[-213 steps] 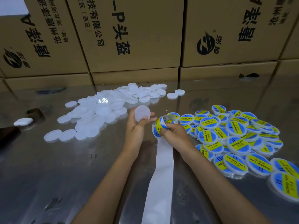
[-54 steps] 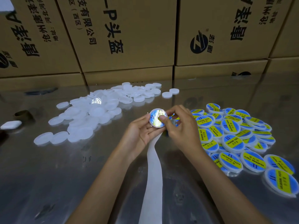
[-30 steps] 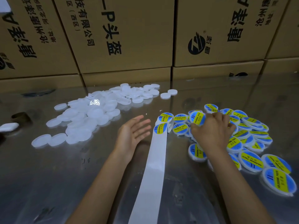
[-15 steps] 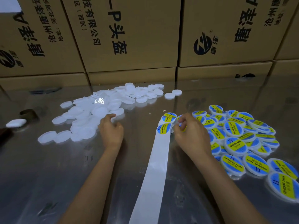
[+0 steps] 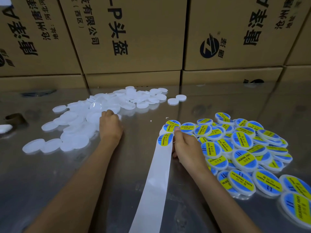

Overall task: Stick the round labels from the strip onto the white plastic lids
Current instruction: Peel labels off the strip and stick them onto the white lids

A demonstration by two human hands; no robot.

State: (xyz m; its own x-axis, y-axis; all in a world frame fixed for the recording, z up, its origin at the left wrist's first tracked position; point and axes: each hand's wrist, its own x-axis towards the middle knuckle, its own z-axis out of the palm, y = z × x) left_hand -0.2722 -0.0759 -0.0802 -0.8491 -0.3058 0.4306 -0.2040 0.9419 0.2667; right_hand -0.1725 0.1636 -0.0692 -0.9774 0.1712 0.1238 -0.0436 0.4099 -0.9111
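The brown printed cardboard cartons (image 5: 131, 36), at least seven faces showing in two tiers, wall off the twelve o'clock side of the reflective steel tabletop (image 5: 67, 190), probably only as stored stock. On the table the work is split into two heaps, which looks deliberate: supply on one side and finished pieces on the other, with the hands between. The spread of plain white round plastic lids (image 5: 104, 111) runs from nine to eleven o'clock, too many and too overlapped to count, several dozen by my guess; two lie apart at its one o'clock end. The pile of lids already bearing blue-and-yellow round labels (image 5: 242, 148) fills three to five o'clock, roughly forty, many half buried. The long white backing strip (image 5: 156, 179) runs from six o'clock up to the centre, flat, so each label comes within reach; three labels show at its far end. The left hand (image 5: 110, 126) reaches to ten o'clock, fingers curled down onto a plain lid at the heap's edge, seemingly picking up the next one. The right hand (image 5: 186, 148) sits just right of the strip, fingertips pinching at the edge of the second label (image 5: 170, 128), likely starting to peel it.
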